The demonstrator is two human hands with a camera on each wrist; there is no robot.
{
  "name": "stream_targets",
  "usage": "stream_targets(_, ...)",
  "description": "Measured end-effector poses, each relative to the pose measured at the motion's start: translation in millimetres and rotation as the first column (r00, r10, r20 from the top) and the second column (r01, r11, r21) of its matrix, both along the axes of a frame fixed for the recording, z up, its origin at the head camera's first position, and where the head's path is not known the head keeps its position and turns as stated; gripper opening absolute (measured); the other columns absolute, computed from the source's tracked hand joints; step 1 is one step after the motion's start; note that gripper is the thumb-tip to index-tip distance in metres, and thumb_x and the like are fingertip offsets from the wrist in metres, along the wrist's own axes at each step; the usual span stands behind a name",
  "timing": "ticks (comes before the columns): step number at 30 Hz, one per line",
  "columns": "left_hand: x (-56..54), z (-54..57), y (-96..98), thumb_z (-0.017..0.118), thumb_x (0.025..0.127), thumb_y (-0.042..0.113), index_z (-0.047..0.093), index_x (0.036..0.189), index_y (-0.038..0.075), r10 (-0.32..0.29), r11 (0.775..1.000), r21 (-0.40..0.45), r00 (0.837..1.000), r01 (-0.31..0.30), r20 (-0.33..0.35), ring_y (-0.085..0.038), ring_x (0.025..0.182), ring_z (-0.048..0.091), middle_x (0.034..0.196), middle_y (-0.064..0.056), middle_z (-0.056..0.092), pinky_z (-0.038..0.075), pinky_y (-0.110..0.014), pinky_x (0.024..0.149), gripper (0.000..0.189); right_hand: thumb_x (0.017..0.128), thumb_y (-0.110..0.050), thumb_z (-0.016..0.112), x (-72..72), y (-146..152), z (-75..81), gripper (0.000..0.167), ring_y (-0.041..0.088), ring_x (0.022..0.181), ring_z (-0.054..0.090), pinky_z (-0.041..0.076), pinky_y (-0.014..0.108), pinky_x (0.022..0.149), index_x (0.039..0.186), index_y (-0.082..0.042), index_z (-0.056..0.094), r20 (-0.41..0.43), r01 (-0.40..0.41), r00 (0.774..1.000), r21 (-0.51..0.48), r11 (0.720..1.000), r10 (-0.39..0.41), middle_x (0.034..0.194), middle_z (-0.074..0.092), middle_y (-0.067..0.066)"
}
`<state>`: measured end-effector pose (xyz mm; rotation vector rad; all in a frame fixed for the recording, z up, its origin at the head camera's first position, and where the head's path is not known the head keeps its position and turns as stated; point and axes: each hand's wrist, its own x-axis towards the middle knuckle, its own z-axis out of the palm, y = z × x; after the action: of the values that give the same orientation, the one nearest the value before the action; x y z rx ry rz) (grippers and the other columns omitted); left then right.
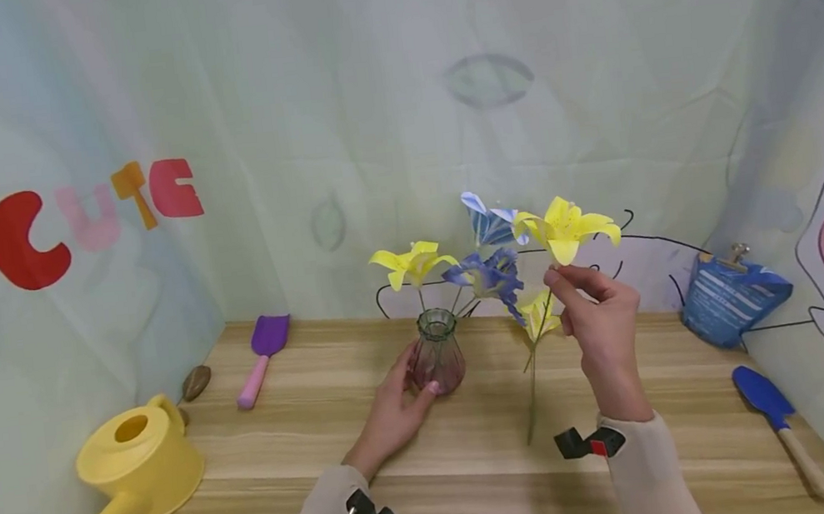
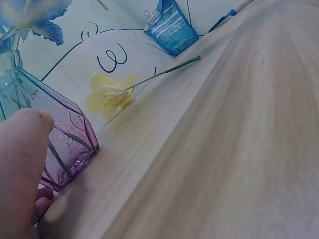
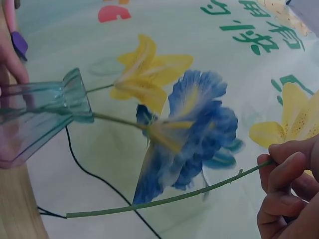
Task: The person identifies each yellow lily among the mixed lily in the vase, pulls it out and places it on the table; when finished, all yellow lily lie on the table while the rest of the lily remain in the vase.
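right hand (image 1: 603, 325) pinches a yellow lily (image 1: 564, 231) by the stem (image 3: 174, 198), right of centre; left hand (image 1: 389, 417) curls round the vase (image 1: 449, 362), lower middle. slack hold there, top-heavy blooms (image 1: 485, 274) might tip it imo

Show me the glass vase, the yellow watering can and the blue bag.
Glass vase (image 1: 444, 360): head view, on its body.
Yellow watering can (image 1: 157, 472): head view, on its side.
Blue bag (image 1: 732, 300): head view, on its front.
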<state>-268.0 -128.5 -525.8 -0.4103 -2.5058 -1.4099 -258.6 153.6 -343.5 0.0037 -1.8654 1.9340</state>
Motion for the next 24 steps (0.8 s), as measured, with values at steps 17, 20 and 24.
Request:
stream_targets(17,-1.7,-0.7,1.0,0.068,0.105,0.033,0.03,0.17,0.011,-0.009,1.0,-0.006,1.0,0.009,0.002,-0.039,0.144,0.058,0.164,-0.022,0.05,0.055,-0.054,0.116,0.078,0.098,-0.028,0.081,-37.0,25,-28.8,0.032,0.005,0.055,0.05,0.046,0.016,0.05,0.121,-0.006,0.077,0.271,0.067,0.96,0.017,0.998,-0.069,0.094,0.072,-0.011)
stream_targets(20,-0.3,-0.4,0.7,0.068,0.105,0.034,0.029,0.17,0.013,-0.003,1.0,-0.009,1.0,0.003,0.016,-0.039,0.144,0.058,0.165,-0.021,0.05,0.054,-0.054,0.117,0.078,0.098,-0.026,0.08,-42.0,26,-36.0,0.031,0.005,0.057,0.05,0.046,0.017,0.05,0.12,-0.005,0.077,0.302,0.055,0.951,0.036,0.998,-0.064,0.091,0.072,-0.012)
stream_targets(24,0.4,0.1,-0.2,0.069,0.105,0.033,0.029,0.171,0.017,0.005,1.0,-0.01,0.999,-0.004,0.037,-0.037,0.146,0.057,0.167,-0.018,0.048,0.053,-0.053,0.119,0.079,0.098,-0.022,0.08,-47.5,25,-45.0,0.029,0.004,0.057,0.05,0.046,0.017,0.05,0.118,-0.002,0.078,0.334,0.021,0.941,0.085,0.996,-0.048,0.085,0.071,-0.013)
